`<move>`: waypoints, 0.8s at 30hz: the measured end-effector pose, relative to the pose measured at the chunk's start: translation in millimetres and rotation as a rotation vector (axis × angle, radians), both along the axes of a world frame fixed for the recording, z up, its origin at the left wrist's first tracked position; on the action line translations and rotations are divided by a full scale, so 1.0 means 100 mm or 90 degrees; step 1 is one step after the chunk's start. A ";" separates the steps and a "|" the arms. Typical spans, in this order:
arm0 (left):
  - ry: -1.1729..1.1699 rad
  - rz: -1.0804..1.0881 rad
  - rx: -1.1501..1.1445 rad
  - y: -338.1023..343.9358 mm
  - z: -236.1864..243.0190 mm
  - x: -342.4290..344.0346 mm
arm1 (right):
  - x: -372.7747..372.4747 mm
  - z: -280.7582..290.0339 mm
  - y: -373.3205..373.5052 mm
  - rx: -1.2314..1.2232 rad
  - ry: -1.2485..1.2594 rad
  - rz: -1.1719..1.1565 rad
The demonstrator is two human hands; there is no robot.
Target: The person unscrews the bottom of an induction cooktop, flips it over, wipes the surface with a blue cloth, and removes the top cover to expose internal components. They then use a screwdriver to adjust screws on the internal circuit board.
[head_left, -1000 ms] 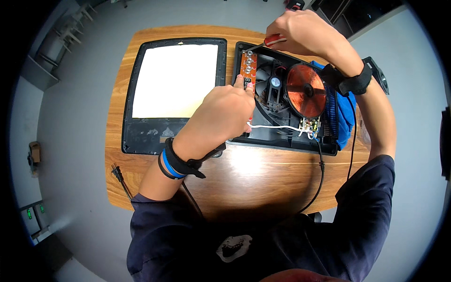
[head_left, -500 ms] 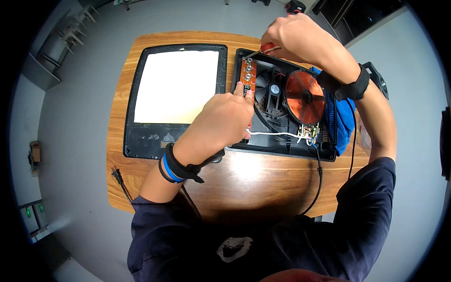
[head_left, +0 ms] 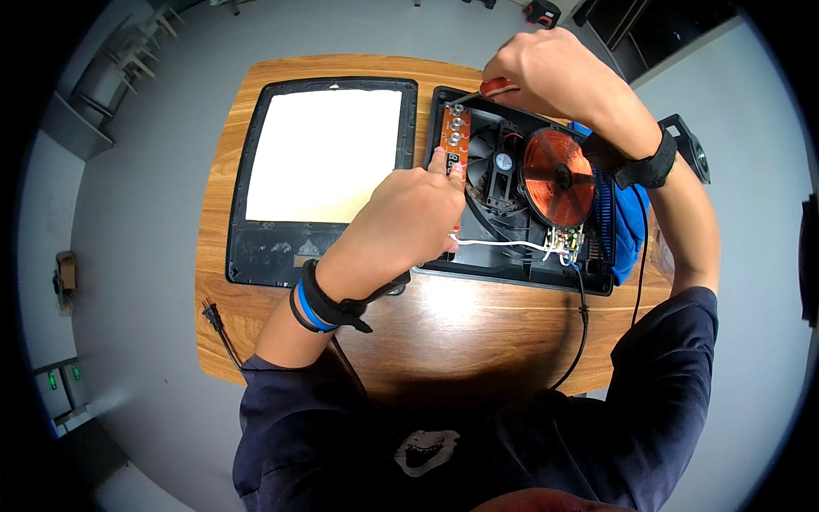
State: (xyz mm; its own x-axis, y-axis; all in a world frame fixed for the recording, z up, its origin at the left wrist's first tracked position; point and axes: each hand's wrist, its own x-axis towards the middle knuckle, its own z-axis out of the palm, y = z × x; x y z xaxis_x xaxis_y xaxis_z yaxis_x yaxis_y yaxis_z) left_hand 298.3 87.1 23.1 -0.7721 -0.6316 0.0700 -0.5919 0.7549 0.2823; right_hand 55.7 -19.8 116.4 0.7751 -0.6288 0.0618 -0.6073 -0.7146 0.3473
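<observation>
An induction cooker's opened black base (head_left: 503, 275) lies on the table with a copper coil (head_left: 539, 171), a cooling fan (head_left: 483, 164) and an orange control board (head_left: 455, 126) along its left side. My left hand (head_left: 411, 213) rests over this board, index and middle fingers stretched out and touching its display area. Above the far end of the base, my right hand (head_left: 550, 72) is closed round the red handle of a screwdriver (head_left: 495, 89). Its shaft slants down-left to the board's far end; the exact contact of the tip is too small to make out.
Left of the base lies the cooker's top panel (head_left: 273, 254), with its white inner face up. A blue cloth (head_left: 630, 226) is at the base's right edge. White wires (head_left: 499, 243) cross the base to a small circuit board (head_left: 565, 243). A plug (head_left: 211, 314) lies at the table's left edge.
The whole view has shifted slightly. Both hands keep nearly the same pose, with the screwdriver still at the board's far end.
</observation>
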 end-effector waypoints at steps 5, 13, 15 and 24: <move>-0.019 -0.004 0.019 0.00 0.02 0.00 | 0.03 0.02 0.00 0.009 0.009 -0.022; -0.011 -0.004 0.011 0.00 0.00 0.00 | 0.02 0.05 -0.01 0.033 0.005 -0.005; -0.015 0.003 0.004 0.00 -0.01 -0.01 | 0.03 0.09 -0.04 0.089 0.001 -0.003; 0.013 -0.010 0.000 0.00 -0.01 -0.01 | -0.02 0.29 -0.39 0.232 -0.200 -0.032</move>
State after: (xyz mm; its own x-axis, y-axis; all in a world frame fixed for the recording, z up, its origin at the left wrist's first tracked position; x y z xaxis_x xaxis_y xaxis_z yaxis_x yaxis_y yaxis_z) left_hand 297.7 87.1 22.1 -0.7800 -0.6198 0.0862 -0.5745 0.7638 0.2942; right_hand 54.0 -58.5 145.2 0.7223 -0.6892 0.0570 -0.6796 -0.7226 -0.1265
